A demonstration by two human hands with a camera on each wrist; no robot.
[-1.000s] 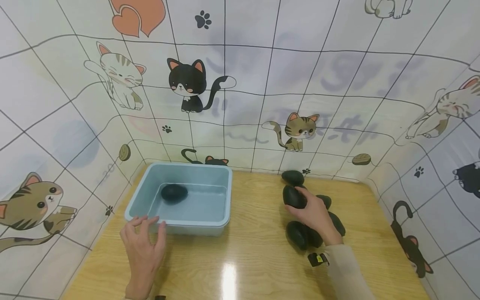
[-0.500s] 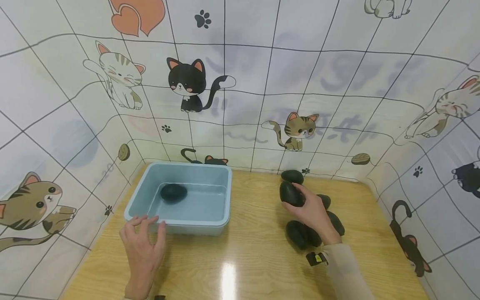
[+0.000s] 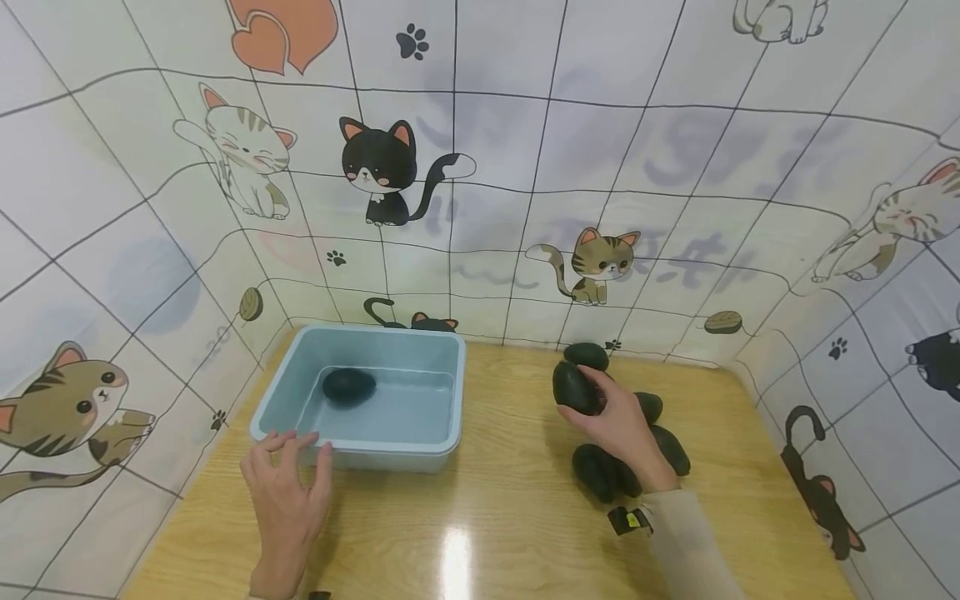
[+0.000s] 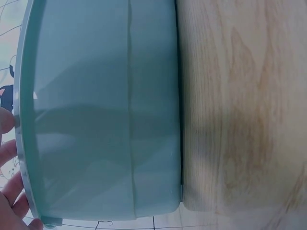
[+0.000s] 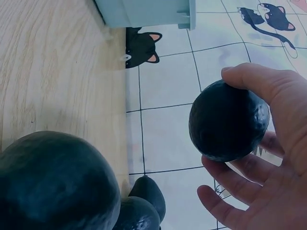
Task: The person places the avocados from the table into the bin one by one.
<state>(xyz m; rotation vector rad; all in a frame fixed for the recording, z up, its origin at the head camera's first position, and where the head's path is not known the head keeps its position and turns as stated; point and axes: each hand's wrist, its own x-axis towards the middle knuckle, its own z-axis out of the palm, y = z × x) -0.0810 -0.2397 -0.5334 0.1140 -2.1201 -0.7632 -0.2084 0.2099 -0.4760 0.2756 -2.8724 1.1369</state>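
Note:
My right hand (image 3: 624, 429) grips a dark green avocado (image 3: 574, 388) between thumb and fingers, raised over the pile on the right half of the table. In the right wrist view this avocado (image 5: 228, 122) shows its rounded end, with the thumb on top and fingers beneath. Several more avocados (image 3: 595, 472) lie under and around that hand. On the left, a light blue plastic bin (image 3: 390, 447) holds one avocado (image 3: 348, 386). The fingertips of my left hand (image 3: 287, 504) rest on the bin's near rim, at its left corner.
The wooden table (image 3: 502, 508) meets a white wall (image 3: 487, 208) printed with cartoon cats on three sides. One avocado (image 3: 587, 357) lies by the back wall. Bare tabletop separates the bin from the pile.
My right hand has moved slightly left and up with the avocado in its grip. My left hand and the bin stay where they were.

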